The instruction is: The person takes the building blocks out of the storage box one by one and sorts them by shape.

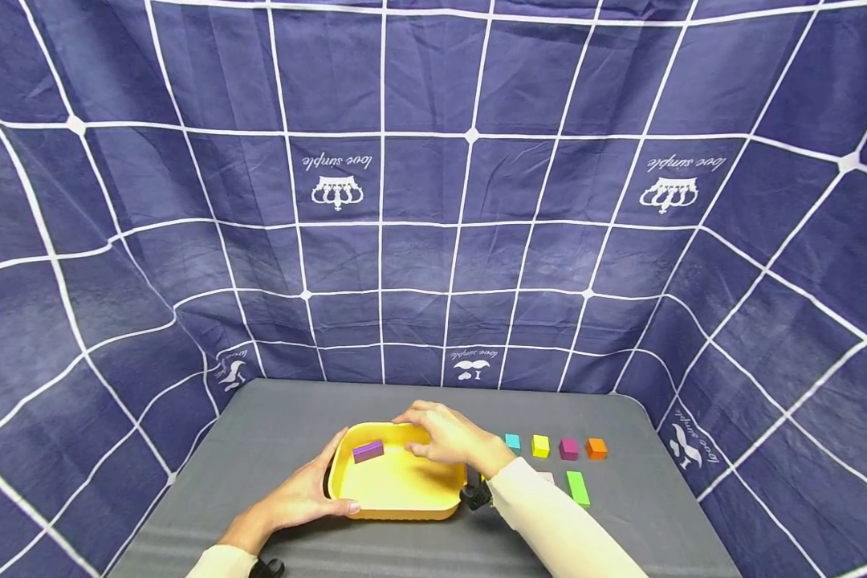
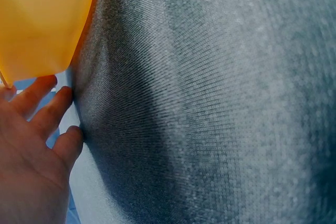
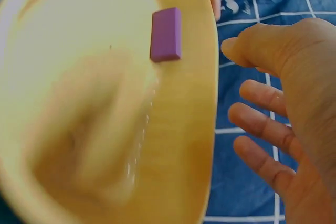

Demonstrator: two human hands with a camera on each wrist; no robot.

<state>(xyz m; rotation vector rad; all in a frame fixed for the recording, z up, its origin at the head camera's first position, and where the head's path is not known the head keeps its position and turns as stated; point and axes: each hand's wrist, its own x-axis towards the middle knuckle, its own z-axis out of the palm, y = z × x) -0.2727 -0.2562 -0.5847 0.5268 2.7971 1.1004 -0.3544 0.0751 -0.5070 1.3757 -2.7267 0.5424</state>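
Note:
A yellow plastic box point(image 1: 397, 491) with rounded corners stands on the grey tabletop. Inside it, near the back left, lies a purple rectangular block point(image 1: 368, 452), also visible in the right wrist view as a purple block point(image 3: 167, 34). My left hand point(image 1: 299, 494) holds the box's left end, thumb at the front rim and fingers along the side. In the left wrist view, the fingers of that left hand point(image 2: 31, 145) touch the box's end wall. My right hand point(image 1: 451, 433) hovers over the box's back right part; the right wrist view shows its fingers point(image 3: 260, 121) spread, holding nothing.
Right of the box, a row holds a cyan cube point(image 1: 512, 442), a yellow cube point(image 1: 540, 446), a purple cube point(image 1: 568, 449) and an orange cube point(image 1: 596, 449). In front lies a green block point(image 1: 578, 488); a whitish block point(image 1: 547, 477) is partly behind the right sleeve.

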